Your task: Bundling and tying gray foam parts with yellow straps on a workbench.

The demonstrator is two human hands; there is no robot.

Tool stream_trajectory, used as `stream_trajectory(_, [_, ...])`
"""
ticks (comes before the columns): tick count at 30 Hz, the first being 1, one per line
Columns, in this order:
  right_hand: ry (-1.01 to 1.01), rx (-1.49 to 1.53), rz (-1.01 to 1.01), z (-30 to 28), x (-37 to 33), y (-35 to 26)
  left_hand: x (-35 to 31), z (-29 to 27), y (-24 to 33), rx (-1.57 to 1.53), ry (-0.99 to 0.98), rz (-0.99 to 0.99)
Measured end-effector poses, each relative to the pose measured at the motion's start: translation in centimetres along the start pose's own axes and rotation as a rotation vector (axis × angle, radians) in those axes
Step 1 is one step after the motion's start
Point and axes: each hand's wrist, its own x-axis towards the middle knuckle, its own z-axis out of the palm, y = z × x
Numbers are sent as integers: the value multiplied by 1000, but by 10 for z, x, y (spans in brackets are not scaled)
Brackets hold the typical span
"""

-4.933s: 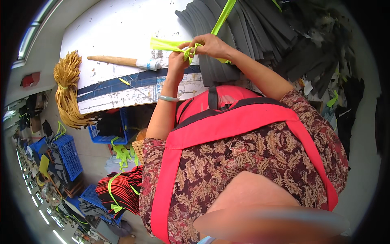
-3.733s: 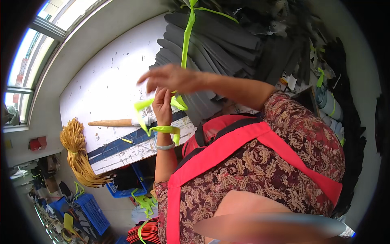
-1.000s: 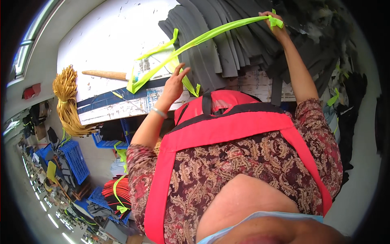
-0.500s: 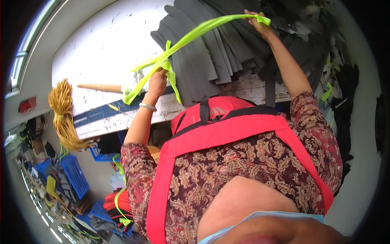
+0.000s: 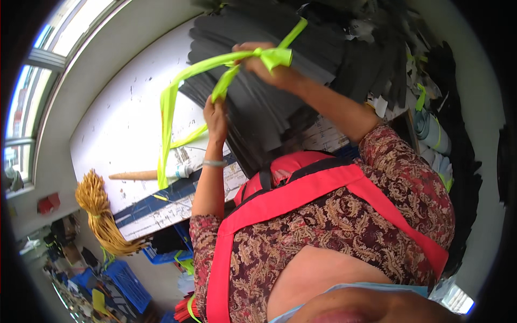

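Note:
A long neon yellow-green fabric strip [image 5: 168, 116] runs between my hands above the table, and one length hangs down on the left. My left hand [image 5: 216, 117] is closed on a part of it. Farther up and to the right, my right hand [image 5: 269, 70] grips the strip next to a bunched, knot-like part; motion blurs the fingers somewhat. Beneath both hands lies a fanned pile of dark grey fabric pieces [image 5: 309, 56].
On the white table [image 5: 129, 129] lies a wooden stick [image 5: 134, 175] with a pale wrapped end. A bundle of tan cords [image 5: 94, 202] hangs over its left edge. Below left stands a blue crate [image 5: 129, 285]. Rolled grey material [image 5: 432, 134] sits at the right.
My right hand has come left and nearer my left hand, so the stretched strip now bends and hangs in a loop. The view has shifted somewhat.

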Motion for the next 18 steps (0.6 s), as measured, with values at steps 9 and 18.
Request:
stream_trajectory(9, [-317, -3, 207, 89, -65, 4, -28, -45, -28, -289, 89, -112])
stream_trajectory(18, [-156, 46, 165, 118, -33, -30, -32, -5, -4, -145, -114, 105])
